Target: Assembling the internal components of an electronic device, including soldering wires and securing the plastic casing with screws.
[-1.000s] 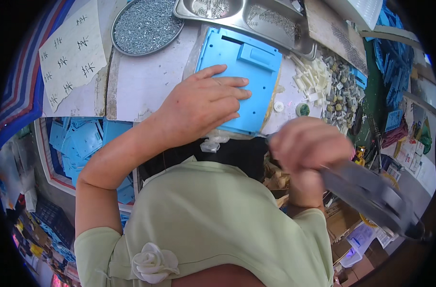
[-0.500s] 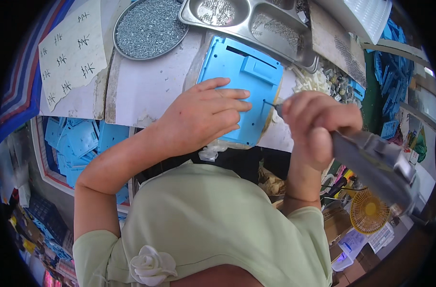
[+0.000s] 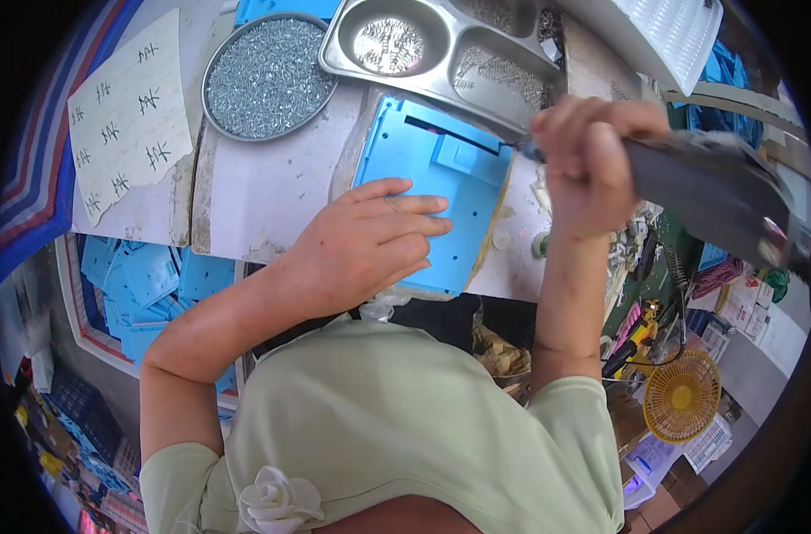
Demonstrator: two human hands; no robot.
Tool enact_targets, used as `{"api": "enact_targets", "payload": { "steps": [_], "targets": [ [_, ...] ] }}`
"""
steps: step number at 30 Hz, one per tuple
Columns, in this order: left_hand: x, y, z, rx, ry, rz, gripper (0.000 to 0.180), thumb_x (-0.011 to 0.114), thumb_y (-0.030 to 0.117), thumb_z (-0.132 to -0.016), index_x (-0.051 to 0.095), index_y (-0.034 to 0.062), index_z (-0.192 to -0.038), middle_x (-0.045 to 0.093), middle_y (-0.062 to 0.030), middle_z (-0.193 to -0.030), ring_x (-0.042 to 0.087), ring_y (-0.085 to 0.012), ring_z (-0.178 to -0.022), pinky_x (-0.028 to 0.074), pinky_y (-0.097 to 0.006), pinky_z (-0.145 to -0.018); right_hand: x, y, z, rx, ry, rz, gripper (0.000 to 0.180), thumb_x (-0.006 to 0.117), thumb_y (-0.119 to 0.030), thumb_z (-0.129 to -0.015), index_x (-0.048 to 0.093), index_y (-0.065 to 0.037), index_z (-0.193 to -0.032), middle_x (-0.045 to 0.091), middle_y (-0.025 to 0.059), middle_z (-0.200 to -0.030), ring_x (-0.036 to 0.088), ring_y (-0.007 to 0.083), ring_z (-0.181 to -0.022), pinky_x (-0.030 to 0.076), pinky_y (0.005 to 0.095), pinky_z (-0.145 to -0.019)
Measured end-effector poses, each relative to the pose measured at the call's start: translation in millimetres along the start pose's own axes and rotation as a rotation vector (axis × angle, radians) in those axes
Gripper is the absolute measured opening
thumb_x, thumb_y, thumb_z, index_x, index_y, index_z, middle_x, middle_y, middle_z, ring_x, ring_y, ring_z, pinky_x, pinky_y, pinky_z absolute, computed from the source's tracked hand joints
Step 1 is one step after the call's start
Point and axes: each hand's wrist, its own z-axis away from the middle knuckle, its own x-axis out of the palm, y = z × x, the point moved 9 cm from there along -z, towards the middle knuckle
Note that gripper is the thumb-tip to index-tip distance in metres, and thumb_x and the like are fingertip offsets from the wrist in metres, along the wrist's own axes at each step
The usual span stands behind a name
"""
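A flat blue plastic panel (image 3: 459, 214) with screw holes and a raised block lies on the table in front of me. My left hand (image 3: 365, 245) rests flat across its left side, fingers stretched out. Gripped in my right hand (image 3: 592, 156) is a dark power screwdriver (image 3: 708, 182), held nearly level and blurred by motion. Its bit points left, at the panel's far right corner; whether the tip touches a screw is too small to tell.
A round metal dish (image 3: 267, 80) of screws and a steel compartment tray (image 3: 477, 98) with small screws stand beyond the panel. Left lies a marked paper sheet (image 3: 129, 125); below it, a crate (image 3: 72, 294) holds blue panels. A yellow fan (image 3: 681, 396) stands lower right.
The screwdriver's bit has moved from a hole at the panel's right middle to its far right corner, my right hand going farther away. My left hand stays on the panel.
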Motion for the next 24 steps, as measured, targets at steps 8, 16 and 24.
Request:
{"api": "enact_targets", "payload": {
  "steps": [8, 16, 24],
  "targets": [
    [1.2, 0.1, 2.6, -0.028, 0.044, 0.024, 0.021, 0.078, 0.008, -0.084, 0.067, 0.0081, -0.102, 0.072, -0.0044, -0.123, 0.064, -0.024, -0.126, 0.049, -0.046, -0.104, 1.2, 15.4, 1.5, 0.128, -0.006, 0.094, 0.008, 0.057, -0.011, -0.097, 0.051, -0.008, -0.1, 0.043, 0.0009, -0.062, 0.043, 0.015, -0.058, 0.044, 0.0355, -0.062],
    [-21.3, -2.2, 15.2, -0.018, 0.291, 0.067, 0.016, 0.078, 0.008, -0.085, 0.069, 0.0089, -0.098, 0.076, -0.0077, -0.108, 0.072, -0.0257, -0.11, 0.043, -0.052, -0.109, 54.8, -66.8, 2.9, 0.065, -0.293, -0.311, 0.034, 0.065, -0.034, -0.099, 0.058, -0.018, -0.127, 0.056, -0.0082, -0.066, 0.05, 0.0079, -0.059, 0.043, 0.0248, -0.059],
    [-41.3, -1.2, 20.6, -0.009, 0.382, 0.061, 0.013, 0.078, 0.011, -0.088, 0.069, 0.0099, -0.098, 0.076, -0.0055, -0.102, 0.074, -0.0242, -0.103, 0.038, -0.057, -0.113, 88.5, -52.7, 15.7, 0.145, -0.257, -0.346, 0.029, 0.068, -0.034, -0.101, 0.054, -0.019, -0.121, 0.058, -0.008, -0.064, 0.052, 0.0076, -0.056, 0.042, 0.0238, -0.051]
  ]
}}
